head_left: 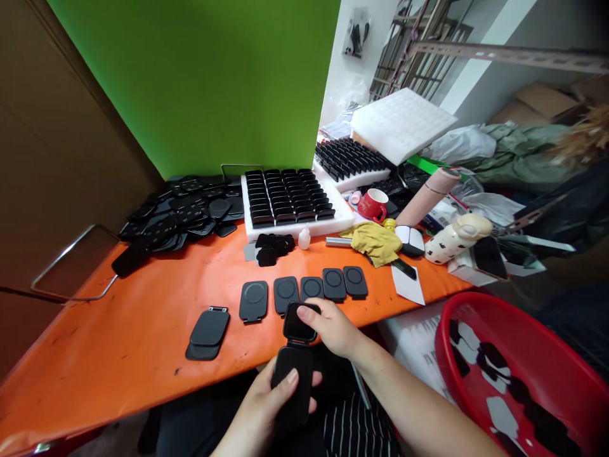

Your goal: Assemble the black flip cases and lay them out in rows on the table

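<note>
My left hand [264, 406] grips the lower half of a black hinged case [295, 368] held over my lap at the table's front edge. My right hand [333, 327] pinches the case's upper flap, which stands opened up. Just beyond it, a row of several flat black plates with round rings [304, 291] lies on the orange table [143, 330]. A stack of two closed black cases [208, 330] rests to the left of that row.
White foam trays of black parts [290, 198] stand at the back, with a loose heap of black cases [181, 212] to their left. A red mug [373, 204], yellow cloth [375, 242] and small white bottle [304, 238] sit mid-table. A red basin [518, 374] stands at lower right.
</note>
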Tool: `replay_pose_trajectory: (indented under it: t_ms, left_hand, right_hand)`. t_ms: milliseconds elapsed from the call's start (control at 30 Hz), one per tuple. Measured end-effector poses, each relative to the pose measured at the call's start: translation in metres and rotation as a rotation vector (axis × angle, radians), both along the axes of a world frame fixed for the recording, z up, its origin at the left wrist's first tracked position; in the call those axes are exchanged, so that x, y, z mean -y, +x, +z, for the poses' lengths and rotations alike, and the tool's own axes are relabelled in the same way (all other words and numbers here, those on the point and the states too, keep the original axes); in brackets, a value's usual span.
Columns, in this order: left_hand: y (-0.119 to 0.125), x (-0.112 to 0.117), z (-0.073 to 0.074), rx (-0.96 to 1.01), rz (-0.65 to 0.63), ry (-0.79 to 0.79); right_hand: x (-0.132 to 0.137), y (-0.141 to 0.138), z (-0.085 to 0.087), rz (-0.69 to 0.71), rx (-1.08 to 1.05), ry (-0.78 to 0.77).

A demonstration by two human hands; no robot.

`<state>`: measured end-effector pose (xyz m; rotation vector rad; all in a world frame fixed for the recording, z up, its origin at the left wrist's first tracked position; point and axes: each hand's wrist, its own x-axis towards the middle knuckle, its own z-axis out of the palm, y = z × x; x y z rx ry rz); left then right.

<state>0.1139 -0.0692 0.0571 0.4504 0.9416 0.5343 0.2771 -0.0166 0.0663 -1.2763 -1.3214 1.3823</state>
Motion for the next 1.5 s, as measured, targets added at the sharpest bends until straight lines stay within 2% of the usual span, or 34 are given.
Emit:
replay_pose_trajectory:
  t_ms: [133,233,300,400,467,533,600,767,867,967,1033,1133,1267,1333,1400,1500]
  left_hand:
    - [0.000,0.000,0.001,0.007,-0.002,0.024]
    - [-0.001,-0.001,0.001,0.050,-0.019,0.046]
    - [-0.002,0.000,-0.001,0.057,-0.022,0.031]
    - [-0.002,0.000,-0.007,0.001,0.009,-0.056]
    - [-0.004,-0.001,-0.011,-0.022,0.123,-0.129]
    - [-0.007,-0.001,-0.014,0.012,0.265,-0.174]
    - [-0.012,-0.002,-0.015,0.057,0.344,-0.177]
    - [-0.024,-0.010,-0.010,0.066,0.342,-0.131]
    - [-0.035,-0.026,-0.004,-0.050,0.334,-0.004]
    - [-0.055,-0.058,-0.001,-0.295,0.343,0.291]
    - [-0.072,-0.087,-0.003,-0.555,0.274,0.517]
    - [-0.095,-0.135,-0.010,-0.740,0.282,0.604]
    - [-0.110,-0.183,-0.022,-0.937,0.240,0.684]
    - [-0.112,-0.195,-0.023,-1.004,0.211,0.696]
    - [-0.111,-0.195,-0.019,-1.043,0.203,0.726]
    - [-0.096,-0.171,-0.008,-1.011,0.196,0.782]
  right_hand:
    - [-0.002,-0.003,-0.010,-0.034,-0.213,-0.159]
    - [-0.002,-0.003,-0.015,-0.049,-0.240,-0.201]
    - [0.000,-0.004,-0.015,-0.049,-0.116,-0.125]
    - [0.009,-0.009,-0.012,0.029,0.276,0.126]
    - [0.019,-0.015,-0.011,0.088,0.582,0.321]
    - [0.030,-0.023,-0.012,0.121,0.782,0.464]
    - [0.039,-0.027,-0.013,0.145,0.828,0.537]
    - [0.035,-0.022,-0.004,0.316,0.744,0.572]
    - [0.014,-0.007,0.004,0.341,0.806,0.535]
    - [-0.016,0.013,0.004,0.233,1.009,0.416]
    - [-0.033,0.024,-0.001,0.262,1.128,0.333]
    - [-0.047,0.031,-0.008,0.371,1.203,0.262]
    - [-0.047,0.029,-0.007,0.296,1.212,0.300]
    - [-0.044,0.031,-0.003,0.240,1.206,0.318]
    - [-0.039,0.037,0.003,0.199,1.150,0.324]
    - [-0.028,0.046,0.010,0.137,0.958,0.337]
